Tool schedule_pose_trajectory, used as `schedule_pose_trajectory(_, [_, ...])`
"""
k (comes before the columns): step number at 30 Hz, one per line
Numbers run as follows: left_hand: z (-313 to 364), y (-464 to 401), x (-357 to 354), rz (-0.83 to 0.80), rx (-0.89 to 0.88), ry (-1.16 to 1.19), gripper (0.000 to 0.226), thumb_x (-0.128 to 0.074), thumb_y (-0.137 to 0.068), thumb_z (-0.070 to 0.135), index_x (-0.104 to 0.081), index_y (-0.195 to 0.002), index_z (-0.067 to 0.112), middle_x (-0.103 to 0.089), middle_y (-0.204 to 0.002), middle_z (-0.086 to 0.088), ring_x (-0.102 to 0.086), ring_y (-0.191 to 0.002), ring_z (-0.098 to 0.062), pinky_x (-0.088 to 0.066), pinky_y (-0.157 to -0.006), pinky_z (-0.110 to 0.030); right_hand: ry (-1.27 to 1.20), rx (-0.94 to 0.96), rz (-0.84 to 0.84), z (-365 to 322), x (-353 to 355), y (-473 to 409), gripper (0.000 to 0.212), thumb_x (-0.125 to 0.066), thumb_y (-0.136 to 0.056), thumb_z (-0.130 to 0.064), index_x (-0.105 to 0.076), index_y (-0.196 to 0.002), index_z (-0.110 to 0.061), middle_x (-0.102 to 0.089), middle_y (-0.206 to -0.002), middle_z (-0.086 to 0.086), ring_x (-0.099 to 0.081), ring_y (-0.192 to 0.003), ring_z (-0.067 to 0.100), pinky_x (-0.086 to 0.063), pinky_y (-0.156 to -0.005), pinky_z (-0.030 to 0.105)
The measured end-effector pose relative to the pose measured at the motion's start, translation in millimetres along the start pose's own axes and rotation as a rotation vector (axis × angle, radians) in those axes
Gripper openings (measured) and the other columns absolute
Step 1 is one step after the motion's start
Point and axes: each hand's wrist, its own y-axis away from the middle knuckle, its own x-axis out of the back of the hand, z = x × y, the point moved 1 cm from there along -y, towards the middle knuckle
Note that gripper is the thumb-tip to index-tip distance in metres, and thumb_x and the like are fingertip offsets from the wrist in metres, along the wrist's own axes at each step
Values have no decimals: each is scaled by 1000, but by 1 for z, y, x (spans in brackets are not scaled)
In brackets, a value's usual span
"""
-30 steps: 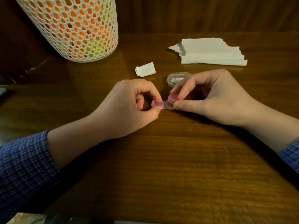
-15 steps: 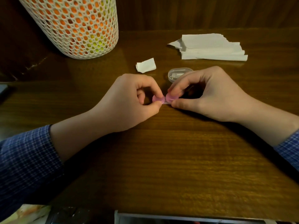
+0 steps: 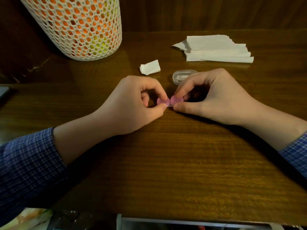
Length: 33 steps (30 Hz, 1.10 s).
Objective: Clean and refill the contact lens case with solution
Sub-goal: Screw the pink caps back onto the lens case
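Observation:
A small contact lens case with two round pink caps lies flat on the wooden table between my hands. My left hand pinches the left pink cap between thumb and forefinger. My right hand pinches the right pink cap the same way, its other fingers curled over it. A clear part of the case shows just below the caps. The case's wells are hidden under the caps.
A clear plastic oval box sits just behind my right hand. A small scrap of tissue lies behind the case and a folded stack of tissue at back right. A white mesh cylinder stands at back left.
The case was tilted with its right cap raised; now both caps lie level, side by side. Both hands keep their pinch on the caps.

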Motion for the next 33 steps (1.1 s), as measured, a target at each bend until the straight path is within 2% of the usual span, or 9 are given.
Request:
schedule_pose_trajectory(3, [-1, 0, 0, -7, -2, 6, 12, -81, -87, 21, -77, -97, 27, -66, -64, 2, -50, -46, -9, -35, -45, -13, 0, 0, 5, -2, 1, 0, 11, -84, -77, -31, -80, -87, -29, -78, -93, -14, -71, -92, 4, -54, -89, 20])
schedule_pose_trajectory(9, [0, 0, 0, -14, -6, 8, 12, -81, -87, 24, -77, -98, 28, -69, -69, 2, -54, -50, -16, -36, -46, -16, 48, -13, 47, -6, -4, 1, 21, -81, -71, -46, -77, -81, -28, -76, -87, -13, -70, -88, 3, -58, -88, 30])
schedule_pose_trajectory(12, [-1, 0, 0, -12, -8, 6, 12, -80, -87, 25, -77, -98, 28, -69, -67, 1, -54, -49, -15, -37, -46, -15, 60, 9, 29, -6, -4, 2, 14, -83, -75, -38, -75, -80, -27, -75, -94, -13, -70, -94, 3, -57, -87, 22])
schedule_pose_trajectory(16, [-1, 0, 0, -13, 0, 10, 13, -80, -87, 23, -77, -99, 27, -65, -64, 5, -51, -46, -8, -36, -43, -13, 65, 51, -25, -5, -1, 3, 8, -81, -82, -19, -77, -86, -24, -76, -101, -12, -70, -99, 5, -55, -91, 21])
schedule_pose_trajectory(19, [-1, 0, 0, -14, 0, 11, 13, -81, -88, 22, -77, -99, 27, -65, -64, 5, -50, -45, -7, -35, -44, -13, 95, 44, -14, -5, -2, 2, 10, -80, -81, -28, -78, -90, -27, -75, -94, -15, -69, -93, 1, -56, -88, 20])
schedule_pose_trajectory(23, [-1, 0, 1, -14, 3, 12, 13, -81, -88, 22, -77, -98, 28, -66, -64, 4, -50, -46, -8, -36, -44, -14, 124, 53, 41, -7, -5, 1, 19, -80, -75, -43, -78, -86, -28, -73, -88, -17, -67, -88, 0, -55, -82, 18])
schedule_pose_trajectory(27, [0, 0, 1, -19, 6, 21, 13, -81, -88, 21, -77, -98, 28, -65, -63, 5, -49, -45, -7, -36, -44, -13, 113, 95, 5, -5, -2, 2, 7, -82, -81, -25, -80, -85, -21, -75, -104, -11, -70, -97, 5, -55, -88, 21])
schedule_pose_trajectory(29, [-1, 0, 1, -21, 12, 23, 13, -80, -88, 22, -77, -98, 28, -67, -65, 4, -50, -46, -9, -36, -45, -14, 97, 88, -13, -4, 0, 2, 5, -82, -83, -19, -81, -88, -20, -77, -102, -11, -70, -98, 1, -55, -91, 19])
schedule_pose_trajectory(33, [0, -1, 1, -27, 12, 27, 11, -80, -87, 25, -78, -98, 29, -71, -72, 2, -57, -53, -20, -38, -49, -18, 123, 74, 2, -5, -1, 0, 11, -81, -80, -34, -80, -85, -23, -76, -90, -12, -70, -91, 3, -56, -88, 26])
